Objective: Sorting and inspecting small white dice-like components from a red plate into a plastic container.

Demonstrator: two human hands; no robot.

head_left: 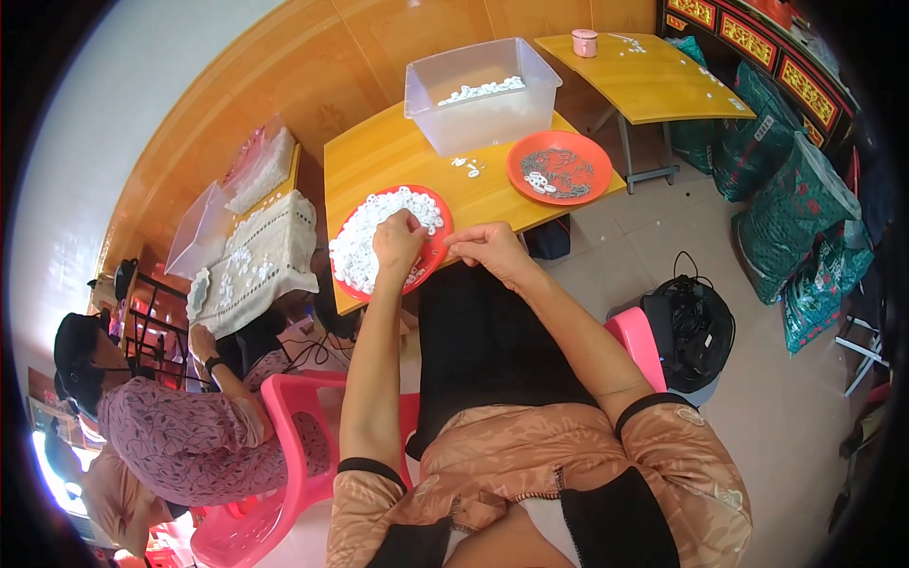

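A red plate [446,210] on the yellow wooden table is heaped with small white plastic pieces [365,239], some of them ring-like. Over the right part of this heap is my left hand [398,242], its fingers curled together; whatever they hold is hidden. Just off the plate's right rim, my right hand [494,252] pinches thumb and forefinger together, and anything between them is too small to name. Farther right, an orange-red dish [517,170] contains thin grey metal pieces [568,166] resembling nails, plus a small cluster of white pieces.
Behind the plates stands a clear plastic bin [483,121] with white pieces inside. A co-worker [189,426] sits at left by a cloth-covered table [270,251]. Green sacks [795,218] line the right side. A black bag [696,331] rests on a pink chair [632,343].
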